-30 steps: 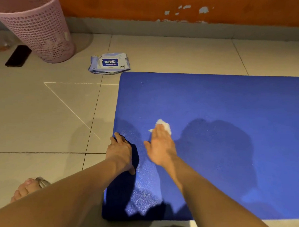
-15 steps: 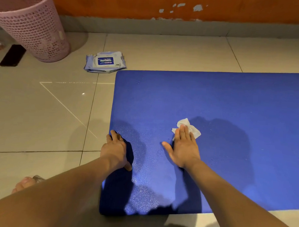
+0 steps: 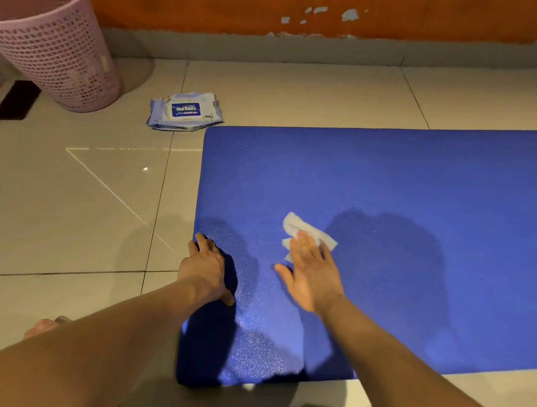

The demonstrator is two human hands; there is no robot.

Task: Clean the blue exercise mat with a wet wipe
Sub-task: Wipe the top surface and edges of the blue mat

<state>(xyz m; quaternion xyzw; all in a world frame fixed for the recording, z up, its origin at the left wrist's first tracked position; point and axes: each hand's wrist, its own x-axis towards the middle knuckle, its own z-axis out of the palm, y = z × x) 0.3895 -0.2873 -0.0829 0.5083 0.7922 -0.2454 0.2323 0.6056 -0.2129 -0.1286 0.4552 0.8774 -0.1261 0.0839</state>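
We are pressing the wet wipe (image 3: 303, 231) onto the blue mat (image 3: 385, 183) near its short end, right hand (image 3: 312, 273) flat | left hand (image 3: 207, 267) is curling round the mat's edge | wipe is seeming limp, bunch-prone: press mid-sheet.

One blue mat (image 3: 385, 177); one white wipe (image 3: 303, 231); one wipes pack (image 3: 185, 111); one pink mesh basket (image 3: 52, 46); one dark flat object (image 3: 16, 100), possibly a phone; two hands: left hand (image 3: 204, 269), right hand (image 3: 313, 274).
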